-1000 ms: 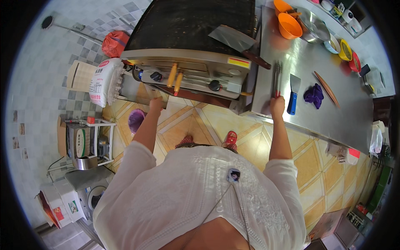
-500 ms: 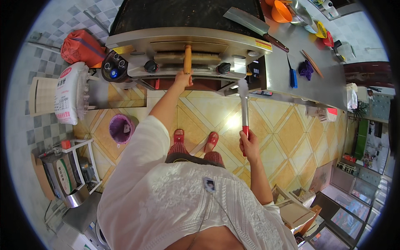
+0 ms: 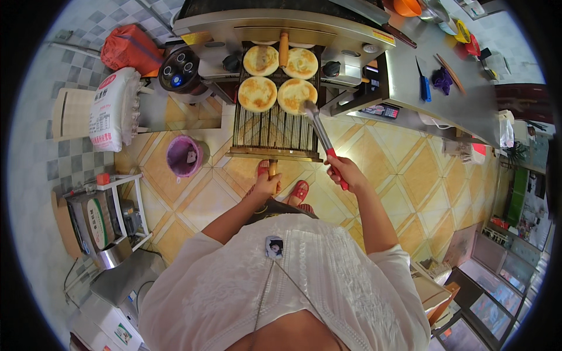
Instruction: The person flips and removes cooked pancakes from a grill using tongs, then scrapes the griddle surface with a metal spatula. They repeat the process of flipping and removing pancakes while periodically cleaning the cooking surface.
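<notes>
My left hand [image 3: 267,184] is closed round the wooden handle [image 3: 273,167] of a pulled-out wire rack [image 3: 263,134]. Several round, browned flatbreads [image 3: 257,93] lie on its rear part, the farthest ones partly hidden under the oven's metal front. My right hand [image 3: 348,173] grips metal tongs [image 3: 321,134] by their red handle. The tips of the tongs meet the near edge of the front right flatbread [image 3: 297,95]. A second wooden handle [image 3: 284,50] hangs from the oven front between the back flatbreads.
Black knobs [image 3: 332,69] flank the rack opening. On the steel counter [image 3: 404,126] at right lie a blue-handled knife [image 3: 425,89], a purple cloth [image 3: 442,81] and a cleaver [image 3: 398,35]. A pink-purple bin [image 3: 186,157] stands on the floor at left, near a white sack [image 3: 111,111].
The rack with flatbreads has come out of the oven toward me, my left hand moving nearer with its handle. The tongs have swung over to the front right flatbread.
</notes>
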The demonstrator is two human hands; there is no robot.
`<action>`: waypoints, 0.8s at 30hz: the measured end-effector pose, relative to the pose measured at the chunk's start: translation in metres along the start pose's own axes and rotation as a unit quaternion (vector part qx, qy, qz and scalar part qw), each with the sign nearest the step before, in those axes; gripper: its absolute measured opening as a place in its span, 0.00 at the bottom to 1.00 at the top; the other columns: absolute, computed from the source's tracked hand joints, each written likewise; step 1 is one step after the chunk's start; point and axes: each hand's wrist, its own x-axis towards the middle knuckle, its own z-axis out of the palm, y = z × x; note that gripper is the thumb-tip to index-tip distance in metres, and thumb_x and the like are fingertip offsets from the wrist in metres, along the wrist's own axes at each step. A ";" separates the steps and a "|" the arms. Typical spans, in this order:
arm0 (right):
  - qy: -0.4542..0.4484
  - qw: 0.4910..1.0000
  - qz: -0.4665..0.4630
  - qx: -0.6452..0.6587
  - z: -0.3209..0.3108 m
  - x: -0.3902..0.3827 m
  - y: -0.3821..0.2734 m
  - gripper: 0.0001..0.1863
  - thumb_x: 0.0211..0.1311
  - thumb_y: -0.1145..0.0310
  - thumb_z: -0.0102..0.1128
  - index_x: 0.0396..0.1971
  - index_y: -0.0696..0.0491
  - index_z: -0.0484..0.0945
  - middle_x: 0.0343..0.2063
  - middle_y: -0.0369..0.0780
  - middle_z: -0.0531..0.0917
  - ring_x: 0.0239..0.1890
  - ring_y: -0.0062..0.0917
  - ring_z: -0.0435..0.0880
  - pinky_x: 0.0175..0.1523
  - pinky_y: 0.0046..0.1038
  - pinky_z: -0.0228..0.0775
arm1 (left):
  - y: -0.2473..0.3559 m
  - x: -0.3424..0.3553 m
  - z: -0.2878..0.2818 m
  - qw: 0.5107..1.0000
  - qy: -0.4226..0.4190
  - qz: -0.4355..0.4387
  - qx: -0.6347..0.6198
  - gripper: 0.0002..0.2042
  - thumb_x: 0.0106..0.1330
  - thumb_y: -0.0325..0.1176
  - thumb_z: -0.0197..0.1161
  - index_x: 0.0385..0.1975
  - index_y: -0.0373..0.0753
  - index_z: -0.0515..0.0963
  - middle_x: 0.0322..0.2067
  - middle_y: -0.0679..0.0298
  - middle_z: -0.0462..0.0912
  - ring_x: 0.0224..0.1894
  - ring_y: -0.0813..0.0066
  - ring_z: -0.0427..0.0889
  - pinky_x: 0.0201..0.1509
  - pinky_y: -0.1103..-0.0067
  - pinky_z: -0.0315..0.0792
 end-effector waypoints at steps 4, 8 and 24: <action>-0.084 0.994 -0.067 0.015 -0.010 0.017 0.009 0.15 0.65 0.59 0.50 0.37 0.57 0.70 0.17 0.33 0.72 0.11 0.11 0.61 0.15 0.15 0.51 | -0.012 -0.024 -0.001 0.994 0.021 0.058 -0.094 0.16 0.64 0.36 0.56 0.49 0.40 0.66 0.32 0.61 0.75 0.23 0.78 0.72 0.21 0.84 0.66; -0.086 0.987 -0.067 -0.119 -0.026 -0.046 0.015 0.15 0.62 0.58 0.55 0.34 0.56 0.72 0.15 0.33 0.73 0.10 0.11 0.61 0.16 0.15 0.52 | 0.012 -0.056 0.009 0.979 0.030 0.142 -0.145 0.25 0.66 0.40 0.53 0.62 0.47 0.56 0.43 0.65 0.72 0.30 0.78 0.72 0.26 0.84 0.67; -0.122 0.961 -0.082 -0.233 -0.026 -0.117 0.043 0.11 0.61 0.66 0.57 0.38 0.58 0.73 0.16 0.33 0.75 0.12 0.13 0.67 0.17 0.17 0.57 | 0.042 -0.075 0.003 0.949 -0.046 0.030 -0.312 0.27 0.66 0.61 0.39 0.45 0.44 0.72 0.29 0.64 0.72 0.24 0.76 0.69 0.24 0.79 0.60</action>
